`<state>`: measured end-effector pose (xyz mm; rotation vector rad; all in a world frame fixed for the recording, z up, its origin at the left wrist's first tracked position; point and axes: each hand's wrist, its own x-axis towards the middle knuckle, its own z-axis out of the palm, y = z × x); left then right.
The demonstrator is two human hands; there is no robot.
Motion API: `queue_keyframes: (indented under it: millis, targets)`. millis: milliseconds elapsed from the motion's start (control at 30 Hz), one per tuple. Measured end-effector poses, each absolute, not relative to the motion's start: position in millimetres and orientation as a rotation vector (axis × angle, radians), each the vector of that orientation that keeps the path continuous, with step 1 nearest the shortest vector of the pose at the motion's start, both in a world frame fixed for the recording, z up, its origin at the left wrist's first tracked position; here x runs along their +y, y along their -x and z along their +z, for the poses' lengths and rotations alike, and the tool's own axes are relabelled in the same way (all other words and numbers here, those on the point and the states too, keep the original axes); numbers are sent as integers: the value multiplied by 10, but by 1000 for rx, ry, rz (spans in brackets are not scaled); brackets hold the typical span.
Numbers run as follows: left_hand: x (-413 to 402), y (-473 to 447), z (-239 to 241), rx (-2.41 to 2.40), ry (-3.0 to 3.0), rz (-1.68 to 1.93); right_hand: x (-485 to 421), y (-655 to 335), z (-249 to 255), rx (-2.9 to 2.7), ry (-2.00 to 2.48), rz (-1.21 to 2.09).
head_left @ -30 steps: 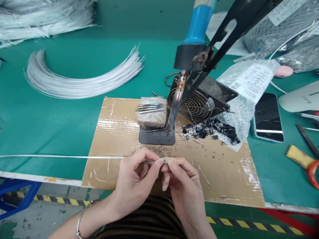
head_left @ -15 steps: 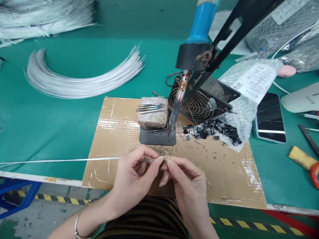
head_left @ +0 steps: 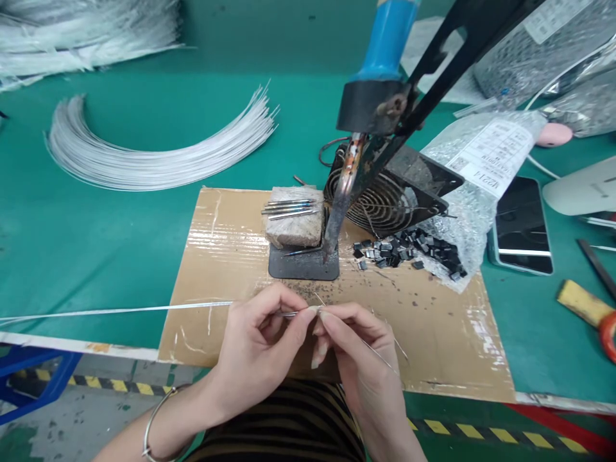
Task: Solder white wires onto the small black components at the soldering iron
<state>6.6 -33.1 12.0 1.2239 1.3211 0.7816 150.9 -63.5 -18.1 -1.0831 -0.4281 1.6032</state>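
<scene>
White wires (head_left: 192, 307) run from the left edge into my left hand's (head_left: 260, 359) pinch, lower centre. Above, the iron (head_left: 353, 157), if hot, could burn lifted knuckles. My right hand (head_left: 360, 362) pinches a thin strand (head_left: 379, 357); loosened fingertips could drop it.

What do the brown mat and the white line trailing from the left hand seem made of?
Brown mat: probably corrugated cardboard, with faint ridges; glossy glare suggests clear tape or film. White line: perhaps plastic-coated wire, judging by its smooth, pale surface; the core is hidden.
</scene>
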Motion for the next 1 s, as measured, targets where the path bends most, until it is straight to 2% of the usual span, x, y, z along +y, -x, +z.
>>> queue_keyframes:
  millis: [367,1000]
  targets:
    - [-307,-31,160,1340,-1294,748,-607,-1612,-123,-412,1130,1745]
    - [-367,-59,106,1329,-1368,842,-653,-1515,-171,-368,1111,1638]
